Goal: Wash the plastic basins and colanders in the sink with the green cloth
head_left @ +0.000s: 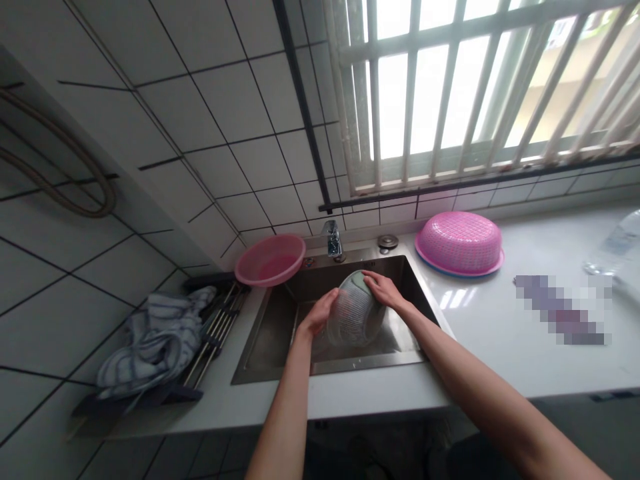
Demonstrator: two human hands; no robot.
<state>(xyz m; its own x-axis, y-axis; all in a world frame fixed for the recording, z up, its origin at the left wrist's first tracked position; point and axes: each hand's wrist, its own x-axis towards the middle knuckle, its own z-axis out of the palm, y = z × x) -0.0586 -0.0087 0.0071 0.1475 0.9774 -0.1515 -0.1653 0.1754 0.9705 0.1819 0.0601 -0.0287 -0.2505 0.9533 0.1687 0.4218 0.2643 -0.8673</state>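
Observation:
Over the sink (260, 357), a clear, finely ribbed plastic bowl or strainer (354, 313) is tilted on its side. My left hand (320, 313) grips its left edge. My right hand (383, 290) is closed at its upper right, with a flat pale green piece (361, 281) pressed under the fingers against the bowl. Whether that piece is a sponge or a cloth, I cannot tell. A chrome faucet (332, 240) stands just behind the bowl. The fingertips of both hands are partly hidden by the bowl.
A pink basin (273, 261) rests at the sink's back left corner. On the right counter, a pink strainer basket (460, 241) lies upside down, with a clear bottle (617, 247) farther right. A drain stopper (388, 241) sits behind the sink. Left stands a rack (220, 333) with a checked towel (160, 340).

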